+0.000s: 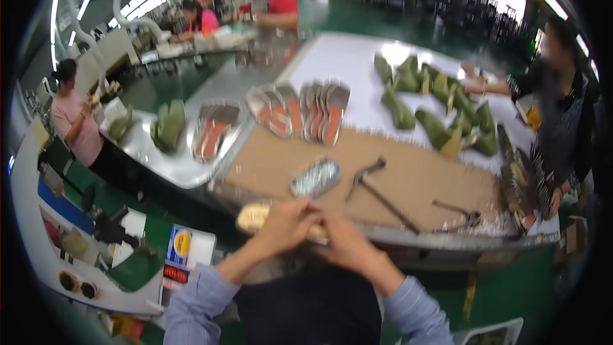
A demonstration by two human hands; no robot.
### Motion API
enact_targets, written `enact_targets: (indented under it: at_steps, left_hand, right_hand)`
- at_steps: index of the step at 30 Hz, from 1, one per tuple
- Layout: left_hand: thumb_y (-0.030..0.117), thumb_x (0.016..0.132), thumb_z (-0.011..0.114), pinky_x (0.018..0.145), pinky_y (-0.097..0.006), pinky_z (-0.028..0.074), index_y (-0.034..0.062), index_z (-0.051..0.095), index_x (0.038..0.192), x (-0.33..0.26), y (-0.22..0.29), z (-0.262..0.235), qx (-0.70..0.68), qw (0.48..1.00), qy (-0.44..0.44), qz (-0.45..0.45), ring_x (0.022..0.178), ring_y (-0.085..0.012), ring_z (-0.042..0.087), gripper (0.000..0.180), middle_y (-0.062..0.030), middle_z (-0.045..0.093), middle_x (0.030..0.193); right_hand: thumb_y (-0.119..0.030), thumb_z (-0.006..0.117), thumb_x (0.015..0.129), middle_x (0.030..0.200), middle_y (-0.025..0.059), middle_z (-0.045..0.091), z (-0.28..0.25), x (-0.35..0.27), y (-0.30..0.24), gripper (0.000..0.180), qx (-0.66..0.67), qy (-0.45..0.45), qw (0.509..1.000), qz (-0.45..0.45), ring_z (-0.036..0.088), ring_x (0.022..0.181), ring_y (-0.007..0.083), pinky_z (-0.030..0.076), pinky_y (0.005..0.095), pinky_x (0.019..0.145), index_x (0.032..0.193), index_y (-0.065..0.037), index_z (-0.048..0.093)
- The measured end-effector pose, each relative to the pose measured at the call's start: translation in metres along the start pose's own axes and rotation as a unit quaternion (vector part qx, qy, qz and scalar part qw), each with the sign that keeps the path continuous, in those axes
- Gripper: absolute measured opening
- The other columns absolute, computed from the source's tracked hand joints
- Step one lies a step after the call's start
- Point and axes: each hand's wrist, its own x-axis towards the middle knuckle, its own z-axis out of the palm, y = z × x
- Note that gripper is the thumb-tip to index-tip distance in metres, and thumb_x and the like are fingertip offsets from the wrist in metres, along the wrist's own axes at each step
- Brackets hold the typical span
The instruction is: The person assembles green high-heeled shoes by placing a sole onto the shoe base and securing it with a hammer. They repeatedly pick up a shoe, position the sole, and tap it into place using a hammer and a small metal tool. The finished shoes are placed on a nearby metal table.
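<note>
In front of my body, at the table's near edge, both hands grip a long, pale yellow sole-shaped piece. My left hand is closed over its middle. My right hand is closed at its right end, and the fingertips of both hands meet there. The fingers hide much of the piece, so I cannot tell exactly what it is. Just beyond the hands lies an oblong, shiny silver-grey container, its contents blurred. A hammer rests on the brown board to its right, with pincers farther right.
The brown board covers the table's near part. Grey-and-red insoles lie in rows behind it, more insoles to the left. Several green shoe lasts stand at the back right. A co-worker stands at the right edge, others farther off.
</note>
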Motion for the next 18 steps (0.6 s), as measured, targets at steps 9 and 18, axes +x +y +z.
enact_targets:
  at_steps: [9,18]
  left_hand:
    - [0.015,0.084,0.075,0.096,-0.044,0.05,0.008,0.072,0.086,0.009,0.011,0.013,0.078,0.988,-0.088,0.103,0.114,-0.0317,0.066,0.007,-0.0057,0.076,0.101]
    - [0.012,0.083,0.075,0.088,-0.04,0.051,0.0071,0.071,0.086,0.009,0.006,0.007,0.088,0.981,-0.114,0.13,0.098,-0.0278,0.068,0.007,-0.0057,0.075,0.098]
  right_hand:
    - [-0.016,0.066,0.092,0.107,0.0175,0.061,-0.093,-0.076,0.086,0.048,-0.385,0.104,0.905,0.146,0.062,0.095,0.0375,0.052,0.0456,0.08,0.138,-0.008,0.054]
    - [-0.007,0.053,0.103,0.111,0.0174,0.067,-0.086,-0.095,0.016,0.041,0.013,0.236,0.936,0.259,0.068,0.094,0.0227,0.053,0.0339,0.08,0.144,-0.008,0.048]
